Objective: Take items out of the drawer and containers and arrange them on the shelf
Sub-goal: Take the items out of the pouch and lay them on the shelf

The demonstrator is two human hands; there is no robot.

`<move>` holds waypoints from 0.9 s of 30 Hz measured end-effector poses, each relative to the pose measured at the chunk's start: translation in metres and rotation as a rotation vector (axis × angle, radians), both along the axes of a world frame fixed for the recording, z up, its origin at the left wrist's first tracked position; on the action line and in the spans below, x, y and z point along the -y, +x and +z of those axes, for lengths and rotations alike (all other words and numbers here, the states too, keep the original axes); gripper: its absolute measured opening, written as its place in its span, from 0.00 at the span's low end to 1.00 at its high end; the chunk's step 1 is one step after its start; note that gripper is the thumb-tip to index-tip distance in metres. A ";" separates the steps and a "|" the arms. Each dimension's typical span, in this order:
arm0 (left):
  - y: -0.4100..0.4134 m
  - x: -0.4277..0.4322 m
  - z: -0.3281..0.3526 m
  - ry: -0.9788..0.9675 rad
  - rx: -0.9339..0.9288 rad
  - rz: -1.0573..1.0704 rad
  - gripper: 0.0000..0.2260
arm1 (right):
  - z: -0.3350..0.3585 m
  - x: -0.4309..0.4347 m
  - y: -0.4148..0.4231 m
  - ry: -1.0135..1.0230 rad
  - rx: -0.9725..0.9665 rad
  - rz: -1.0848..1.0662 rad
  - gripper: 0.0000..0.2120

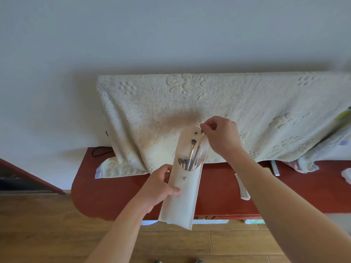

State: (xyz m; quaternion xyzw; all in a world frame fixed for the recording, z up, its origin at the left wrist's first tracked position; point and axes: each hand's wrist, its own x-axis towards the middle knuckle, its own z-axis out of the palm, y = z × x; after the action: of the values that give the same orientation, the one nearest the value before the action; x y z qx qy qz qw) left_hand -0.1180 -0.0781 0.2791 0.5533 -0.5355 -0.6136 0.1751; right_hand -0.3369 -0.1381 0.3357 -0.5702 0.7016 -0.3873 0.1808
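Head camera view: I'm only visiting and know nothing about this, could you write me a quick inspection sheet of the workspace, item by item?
Surface: red-brown shelf top, partly under a draped cream towel.
Job's things: cream pouch holding several makeup brushes.
Clutter: white comb on the shelf top.
Hands: left hand grips the pouch; right hand pinches one brush by its upper end.
Cables: black cable at the shelf's back left.
Surroundings: pale wall, wooden floor.

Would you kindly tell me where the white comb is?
In the head view, the white comb lies on the red shelf, just right of the cream pouch held by the left hand.
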 end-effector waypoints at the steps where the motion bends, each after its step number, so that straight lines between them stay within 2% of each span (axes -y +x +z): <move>1: 0.001 -0.001 -0.001 0.005 0.007 0.000 0.23 | 0.001 0.001 -0.002 -0.005 0.003 -0.008 0.09; 9: 0.017 -0.002 -0.008 0.058 0.064 0.044 0.22 | 0.008 0.010 -0.014 -0.078 0.074 -0.075 0.07; 16: 0.031 0.004 -0.009 0.042 0.083 0.113 0.23 | -0.009 0.005 -0.017 -0.020 0.085 -0.009 0.07; 27: 0.029 0.015 -0.020 0.028 -0.011 0.189 0.23 | -0.124 -0.002 -0.010 0.327 -0.020 0.118 0.07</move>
State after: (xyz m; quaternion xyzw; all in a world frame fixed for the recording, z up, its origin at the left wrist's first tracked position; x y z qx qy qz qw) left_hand -0.0887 -0.0933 0.2594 0.6002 -0.4715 -0.6048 0.2274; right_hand -0.3466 -0.1365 0.2121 -0.5772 0.7222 -0.2512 0.2866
